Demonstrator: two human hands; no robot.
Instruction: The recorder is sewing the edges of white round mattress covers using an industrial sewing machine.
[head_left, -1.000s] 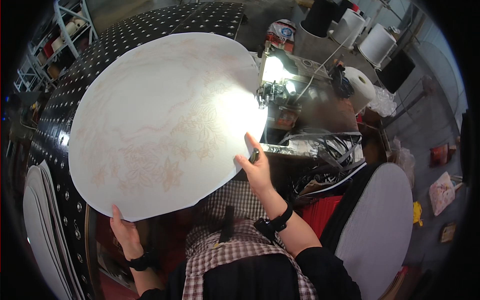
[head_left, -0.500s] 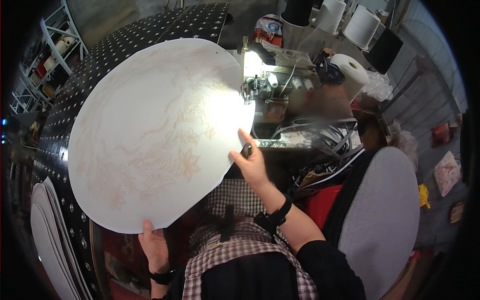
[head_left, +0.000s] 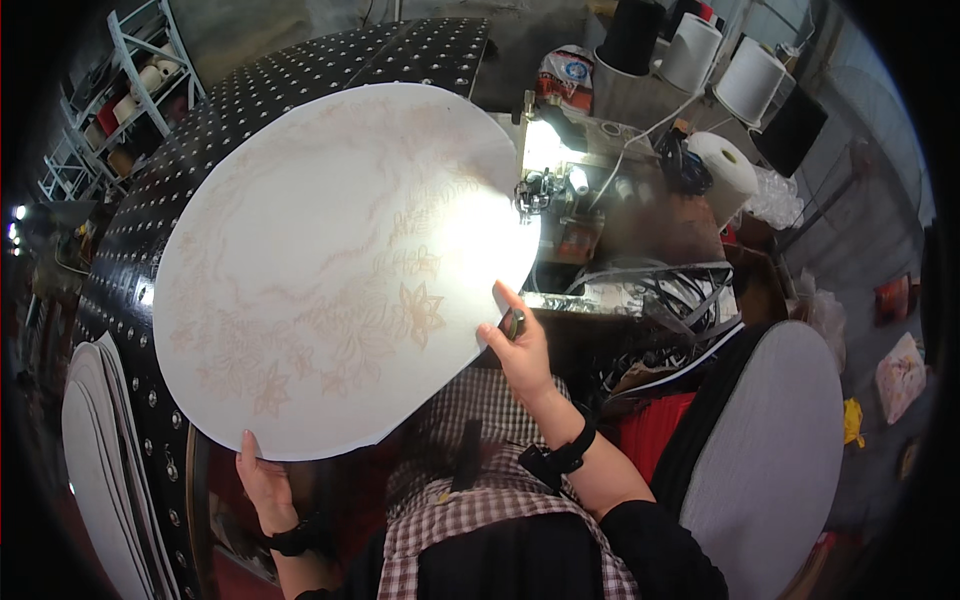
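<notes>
A large white oval mat [head_left: 290, 290] with a faint brown flower pattern lies over the dark studded table, its right edge under the lit head of a sewing machine [head_left: 545, 185]. My right hand [head_left: 522, 355] holds the mat's lower right rim just below the machine, thumb on top. A small dark tool [head_left: 515, 322], its kind unclear, sits between thumb and fingers of that hand. At the lower left rim, my left hand [head_left: 268, 495] grips the mat with its thumb over the edge; the fingertips underneath are hidden. Glare washes out the mat near the needle.
Stacked pale oval pieces [head_left: 95, 450] stand at the left, and grey oval pieces [head_left: 770, 450] lean at the right. Behind the machine are several thread cones [head_left: 690, 50]. A tangle of dark strips [head_left: 670, 290] lies right of the machine. The studded table [head_left: 300, 75] extends behind the mat.
The whole view has shifted, carrying the scene rightward. Against the machine, the mat's pattern has turned slightly upward on the right. My left hand has moved leftward along the rim.
</notes>
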